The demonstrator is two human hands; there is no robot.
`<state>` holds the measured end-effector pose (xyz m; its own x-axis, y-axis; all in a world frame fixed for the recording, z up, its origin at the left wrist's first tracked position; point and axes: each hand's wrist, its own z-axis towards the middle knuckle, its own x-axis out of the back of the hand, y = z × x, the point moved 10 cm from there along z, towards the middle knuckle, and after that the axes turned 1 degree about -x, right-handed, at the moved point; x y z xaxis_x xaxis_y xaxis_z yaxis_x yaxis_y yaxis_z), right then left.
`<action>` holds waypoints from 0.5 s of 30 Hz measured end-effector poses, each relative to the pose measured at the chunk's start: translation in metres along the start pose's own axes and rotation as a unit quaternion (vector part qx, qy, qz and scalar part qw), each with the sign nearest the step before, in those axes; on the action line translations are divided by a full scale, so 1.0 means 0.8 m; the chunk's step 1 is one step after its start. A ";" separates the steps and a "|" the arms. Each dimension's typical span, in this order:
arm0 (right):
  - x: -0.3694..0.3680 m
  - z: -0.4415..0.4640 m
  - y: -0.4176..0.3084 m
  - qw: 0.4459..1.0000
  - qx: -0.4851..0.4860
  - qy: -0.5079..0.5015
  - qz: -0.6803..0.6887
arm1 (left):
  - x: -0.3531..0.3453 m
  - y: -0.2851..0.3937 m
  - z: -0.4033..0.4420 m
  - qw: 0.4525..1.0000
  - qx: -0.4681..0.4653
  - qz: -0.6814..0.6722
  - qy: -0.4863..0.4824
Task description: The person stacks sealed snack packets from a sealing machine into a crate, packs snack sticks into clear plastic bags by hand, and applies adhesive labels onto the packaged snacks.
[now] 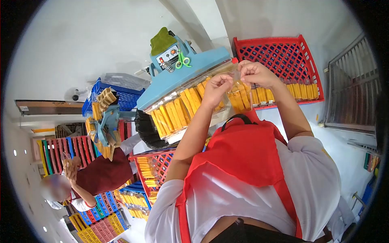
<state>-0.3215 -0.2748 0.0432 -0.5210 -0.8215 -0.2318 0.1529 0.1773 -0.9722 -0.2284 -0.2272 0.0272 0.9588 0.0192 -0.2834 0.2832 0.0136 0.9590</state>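
Yellow-filled clear bag (pixel 240 100), left hand (pixel 218 89) and right hand (pixel 257 74), both pinched closed on its top

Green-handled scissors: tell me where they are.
Head view, slightly left of top centre: the scissors are on the blue machine, beside its white control panel.

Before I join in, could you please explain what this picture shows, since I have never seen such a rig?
There is no robot here: a person wears one camera on the head, looking forward and down, so their own red apron fills the lower middle. The left hand and right hand pinch the top of a clear bag of yellow sticks. More bagged yellow sticks lie in a row along a light-blue machine, perhaps a bag sealer, with green-handled scissors on it. Beyond the right hand is a red crate; at far left, a co-worker.
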 end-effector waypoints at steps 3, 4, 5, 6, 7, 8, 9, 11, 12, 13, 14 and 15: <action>0.003 -0.003 0.000 1.000 0.023 0.014 0.008 | -0.003 -0.004 0.001 1.000 0.018 0.017 0.002; 0.008 -0.004 -0.001 0.999 0.038 0.033 0.014 | 0.002 -0.007 0.002 0.999 0.021 0.002 0.029; 0.009 -0.004 0.004 0.999 0.037 0.033 0.014 | 0.008 -0.010 0.003 0.998 0.024 -0.012 0.056; 0.023 -0.006 0.013 0.996 0.023 0.081 0.011 | 0.007 -0.011 0.004 0.998 0.025 -0.013 0.057; 0.033 -0.009 0.017 0.992 0.010 0.129 0.007 | 0.011 -0.015 0.005 0.996 0.042 -0.020 0.082; 0.030 -0.010 0.015 0.992 0.010 0.128 0.008 | 0.014 -0.018 0.004 0.992 0.057 -0.026 0.108; 0.036 -0.016 0.017 0.986 -0.007 0.167 0.016 | 0.012 -0.020 0.005 0.992 0.057 -0.027 0.110; 0.041 -0.021 0.020 0.978 -0.024 0.206 0.023 | 0.007 -0.027 0.006 0.983 0.051 -0.123 0.126; 0.043 -0.021 0.017 0.976 -0.008 0.213 0.039 | 0.004 -0.029 0.007 0.983 0.051 -0.124 0.126; 0.045 -0.022 0.015 0.974 0.010 0.219 0.055 | 0.007 -0.026 0.007 0.984 0.030 -0.098 0.143; 0.045 -0.022 0.017 0.974 0.010 0.218 0.054 | 0.012 -0.021 0.007 0.985 0.009 -0.072 0.159; 0.046 -0.023 0.018 0.973 0.017 0.222 0.062 | 0.014 -0.022 0.007 0.985 0.007 -0.072 0.159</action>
<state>-0.3541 -0.2922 0.0202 -0.8070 -0.4789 -0.3456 0.2615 0.2351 -0.9361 -0.2226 -0.2330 0.0074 0.8540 0.3307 -0.4016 0.4175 0.0250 0.9083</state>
